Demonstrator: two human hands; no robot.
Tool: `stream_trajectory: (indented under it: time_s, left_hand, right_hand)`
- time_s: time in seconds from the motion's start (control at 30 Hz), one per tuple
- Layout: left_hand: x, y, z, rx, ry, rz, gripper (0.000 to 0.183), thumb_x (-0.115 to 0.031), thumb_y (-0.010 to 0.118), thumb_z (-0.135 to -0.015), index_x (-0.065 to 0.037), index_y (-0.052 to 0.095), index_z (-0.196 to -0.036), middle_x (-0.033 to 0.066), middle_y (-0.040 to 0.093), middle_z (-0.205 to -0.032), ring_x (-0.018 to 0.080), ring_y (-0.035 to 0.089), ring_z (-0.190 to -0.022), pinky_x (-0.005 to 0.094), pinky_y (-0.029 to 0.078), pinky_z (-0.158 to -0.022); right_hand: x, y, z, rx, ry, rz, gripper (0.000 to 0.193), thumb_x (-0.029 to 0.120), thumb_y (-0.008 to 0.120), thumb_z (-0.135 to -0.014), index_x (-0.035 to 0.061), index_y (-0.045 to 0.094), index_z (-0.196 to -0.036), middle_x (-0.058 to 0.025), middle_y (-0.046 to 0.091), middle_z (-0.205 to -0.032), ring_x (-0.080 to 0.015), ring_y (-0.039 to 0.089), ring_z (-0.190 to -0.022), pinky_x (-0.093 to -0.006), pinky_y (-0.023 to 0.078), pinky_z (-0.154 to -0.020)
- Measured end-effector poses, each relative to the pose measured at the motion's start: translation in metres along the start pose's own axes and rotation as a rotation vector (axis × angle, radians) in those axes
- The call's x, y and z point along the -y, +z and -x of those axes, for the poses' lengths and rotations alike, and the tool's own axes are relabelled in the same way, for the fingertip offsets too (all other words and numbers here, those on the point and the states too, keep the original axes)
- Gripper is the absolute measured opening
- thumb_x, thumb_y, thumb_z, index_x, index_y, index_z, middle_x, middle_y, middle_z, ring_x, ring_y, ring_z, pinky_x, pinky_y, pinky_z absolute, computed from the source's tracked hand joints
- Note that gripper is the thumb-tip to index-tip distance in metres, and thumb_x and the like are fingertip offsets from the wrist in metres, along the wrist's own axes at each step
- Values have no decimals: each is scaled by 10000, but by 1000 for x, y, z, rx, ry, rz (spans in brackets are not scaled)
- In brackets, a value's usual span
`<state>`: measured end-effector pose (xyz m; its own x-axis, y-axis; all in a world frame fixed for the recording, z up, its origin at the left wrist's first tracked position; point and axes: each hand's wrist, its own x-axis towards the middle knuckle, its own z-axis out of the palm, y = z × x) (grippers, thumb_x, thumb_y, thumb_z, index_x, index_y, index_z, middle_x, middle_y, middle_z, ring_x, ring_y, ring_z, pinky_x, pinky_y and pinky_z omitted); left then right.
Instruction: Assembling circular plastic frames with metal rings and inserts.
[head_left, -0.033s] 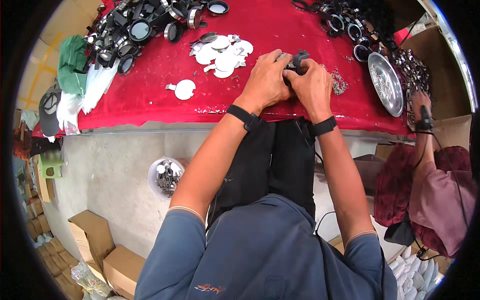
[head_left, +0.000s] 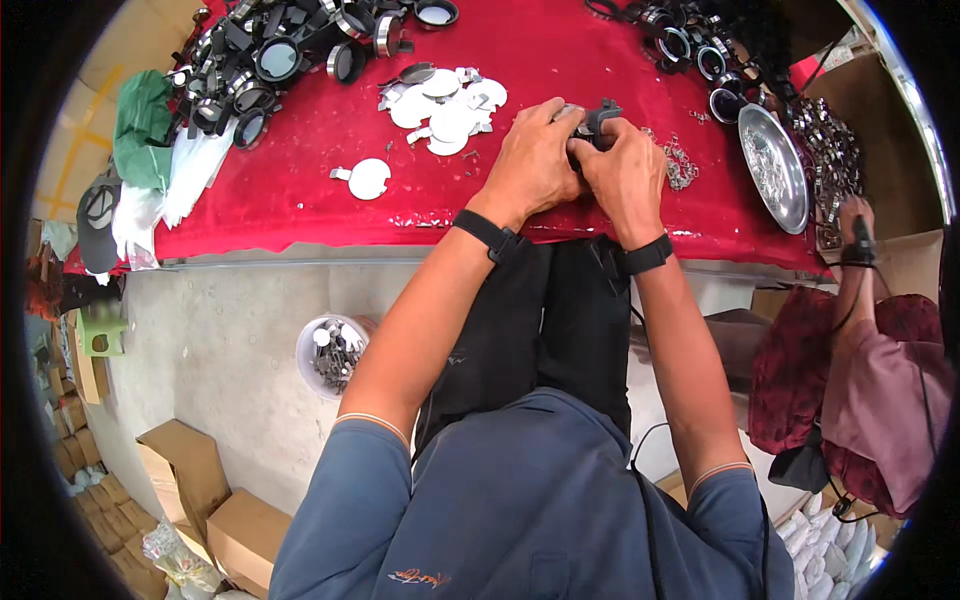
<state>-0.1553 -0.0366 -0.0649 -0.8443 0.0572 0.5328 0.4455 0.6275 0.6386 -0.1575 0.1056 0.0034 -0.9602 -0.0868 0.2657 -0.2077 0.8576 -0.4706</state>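
Observation:
Close together at the near side of the red-covered table, both my hands are closed on one dark grey part. Its blocky end sticks out past my fingers; the rest is hidden, so I cannot tell its exact kind. My left hand wraps its left side, and my right hand pinches it with thumb and fingers. Left of my hands lies a pile of white discs with small tabs, with a single white disc nearer the edge. Small wire pieces lie just right of my right hand.
Black and silver round fittings are heaped at the far left, with more black rings at the far right. A metal dish holds small pieces. Beside it, a co-worker's hand is near metal parts. A bucket stands below.
The co-worker's hand at the right has drawn back slightly toward the table's near edge. My own hands and the part look almost unmoved.

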Motion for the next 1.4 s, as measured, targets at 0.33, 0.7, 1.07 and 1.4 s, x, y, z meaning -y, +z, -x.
stream_trajectory:
  time_s: [0.33, 0.7, 1.07, 1.4]
  left_hand:
    - [-3, -5, -8, 17, 56, 20, 541, -100, 721, -837, 6, 699, -1367, 283, 664, -1396, 481, 635, -1257, 525, 511, -1097]
    - [-13, -12, -5, 92, -28, 12, 745, -281, 933, -734, -7, 698, -1386, 252, 640, -1442, 449, 624, -1290, 495, 515, -1130]
    - [-21, -34, -1, 183, -44, 149, 998, -342, 984, -713, -18, 561, -1557, 261, 536, -1622, 417, 495, -1529, 467, 413, -1277]
    - [-87, -78, -2, -7, 138, 350, 1136, -506, 1004, -744, -3, 490, -1623, 235, 478, -1682, 374, 490, -1552, 470, 397, -1276]
  right_hand:
    - [-19, 22, 3, -221, -185, -61, 284, 213, 827, -822, -20, 795, -981, -199, 756, -894, -410, 747, -848, -498, 592, -774]
    - [-43, 3, 19, -198, -223, -359, 107, 65, 770, -919, -1, 784, -1003, -177, 764, -921, -361, 760, -847, -439, 590, -775]
    - [-183, -81, 12, -356, 14, -254, 226, 185, 759, -1010, 8, 798, -1145, -183, 806, -999, -291, 788, -868, -392, 594, -823]
    - [-228, -40, 8, -403, 182, -231, 252, 226, 722, -1043, 25, 789, -1179, -216, 797, -1048, -365, 786, -954, -438, 589, -854]
